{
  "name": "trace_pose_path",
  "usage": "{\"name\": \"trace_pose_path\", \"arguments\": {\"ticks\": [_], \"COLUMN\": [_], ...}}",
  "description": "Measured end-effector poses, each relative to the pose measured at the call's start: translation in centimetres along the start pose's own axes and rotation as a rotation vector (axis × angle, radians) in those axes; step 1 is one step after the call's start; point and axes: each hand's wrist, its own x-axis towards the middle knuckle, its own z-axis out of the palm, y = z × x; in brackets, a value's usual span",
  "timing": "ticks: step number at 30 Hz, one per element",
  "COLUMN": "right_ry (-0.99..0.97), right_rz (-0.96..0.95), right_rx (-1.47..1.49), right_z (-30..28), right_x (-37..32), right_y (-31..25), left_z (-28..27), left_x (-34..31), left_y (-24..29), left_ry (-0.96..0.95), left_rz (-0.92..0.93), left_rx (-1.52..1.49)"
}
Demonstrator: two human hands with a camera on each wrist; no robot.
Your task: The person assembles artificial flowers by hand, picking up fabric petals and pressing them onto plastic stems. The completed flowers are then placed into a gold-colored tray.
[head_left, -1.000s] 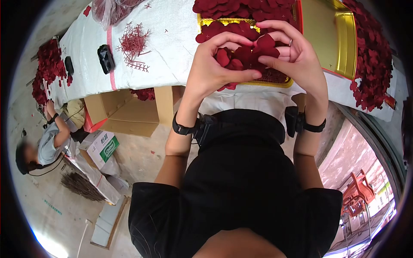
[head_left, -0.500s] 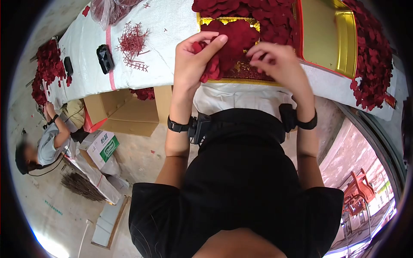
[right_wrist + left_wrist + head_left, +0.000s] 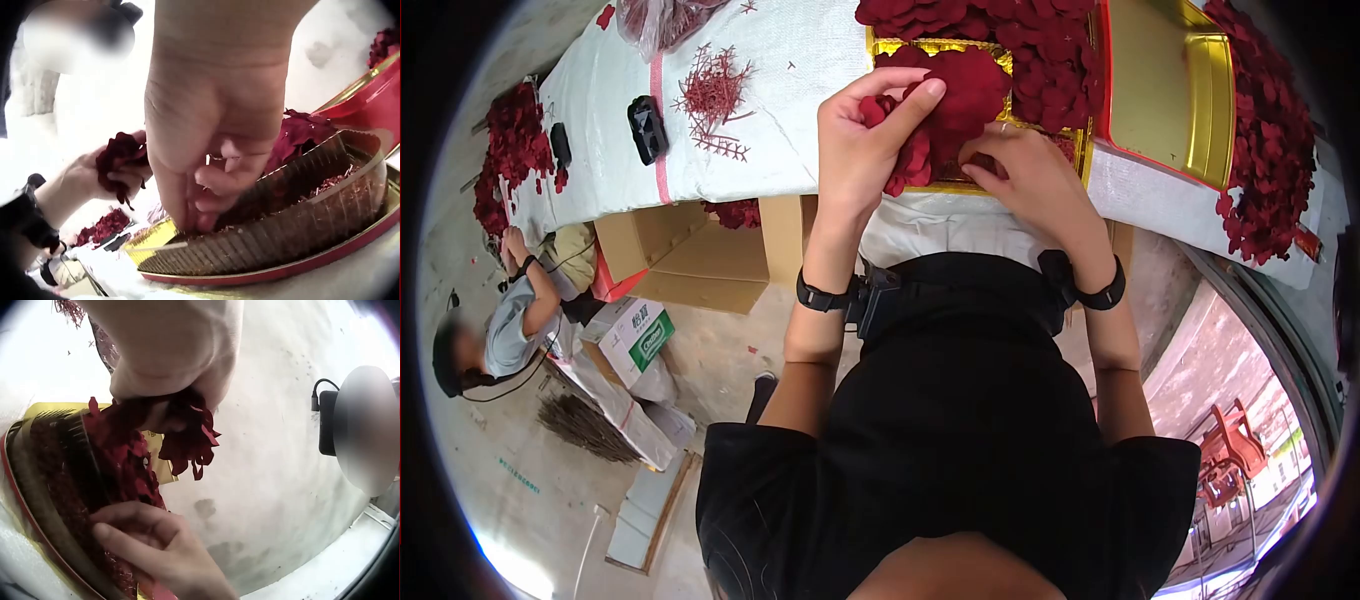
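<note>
Dark red petals [image 3: 965,100] are gripped in a bunch by my left hand [image 3: 855,150], its thumb lying over them. In the left wrist view, ruffled red pieces [image 3: 190,440] stick out below that hand [image 3: 178,344]. My right hand [image 3: 1045,185] is at the near side of the gold-edged tray [image 3: 1086,160], fingers loosely bent. The right wrist view shows this hand [image 3: 215,106] with its fingertips down inside the clear-walled tray [image 3: 300,237], over small red shreds [image 3: 334,181]; nothing shows between its fingers. What the tips touch is hidden.
An empty gold box [image 3: 1165,90] sits right of the tray, with a petal pile [image 3: 1270,150] beyond. Left on the white cloth [image 3: 785,120] are red twig-like bits [image 3: 715,90] and a black object [image 3: 646,130]. Below stands a cardboard box [image 3: 710,260]; another person [image 3: 525,310] is far left.
Both hands came apart from around the petals; the left kept the bunch and drew left. The right hand then moved slightly down and left at the tray's near edge.
</note>
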Motion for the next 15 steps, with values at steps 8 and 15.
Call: {"name": "trace_pose_path", "arguments": {"ticks": [8,15], "right_ry": [0.243,0.392], "right_rz": [0.121,-0.102], "right_rx": [0.774,0.864], "right_z": [-4.1,-3.3], "right_x": [-0.7,0.4], "right_y": [-1.1,-1.8], "left_z": [0.7,1.8], "left_x": [-0.4,-1.3], "left_y": [1.1,2.6], "left_ry": [0.013,0.045], "left_rz": [0.184,0.326], "left_rx": [0.179,0.359]}}
